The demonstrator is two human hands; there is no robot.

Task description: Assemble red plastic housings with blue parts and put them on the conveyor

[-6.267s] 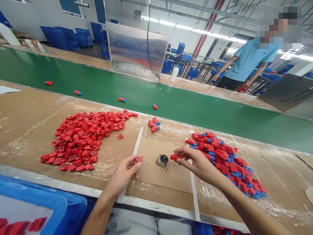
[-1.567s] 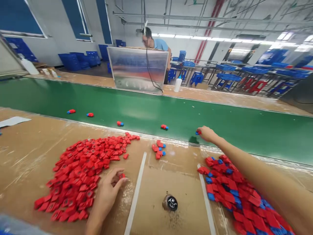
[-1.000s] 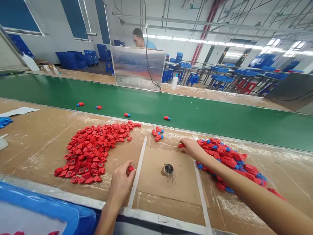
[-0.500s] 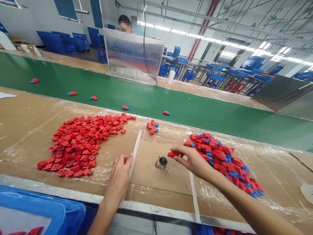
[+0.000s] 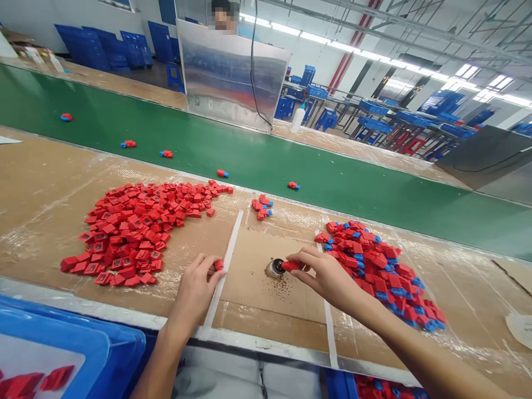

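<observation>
Between the fingertips of my left hand (image 5: pixel 198 285) is a small red plastic block (image 5: pixel 218 265), held just left of a white tape strip. My right hand (image 5: pixel 322 271) pinches a red plastic piece (image 5: pixel 290 266) whose tip meets the black top of a small round jar (image 5: pixel 276 267). That jar stands on a cardboard sheet (image 5: pixel 253 249) with dark specks around it. To the left spreads a heap of red blocks (image 5: pixel 137 227). On the right lies a pile of red-and-blue pieces (image 5: pixel 374 260), and a small cluster of the same (image 5: pixel 261 206) sits near the belt.
A green conveyor belt (image 5: pixel 353 191) crosses behind the table, carrying several spaced red-and-blue pieces. Beyond it stand a metal panel (image 5: pixel 230 77), a white bottle (image 5: pixel 298 117) and a person partly hidden. A blue bin (image 5: pixel 95 354) with red parts is at lower left.
My right hand has moved left, bringing its red piece to the jar's top. My left hand has turned so its red block shows more. Pieces on the belt have shifted slightly right.
</observation>
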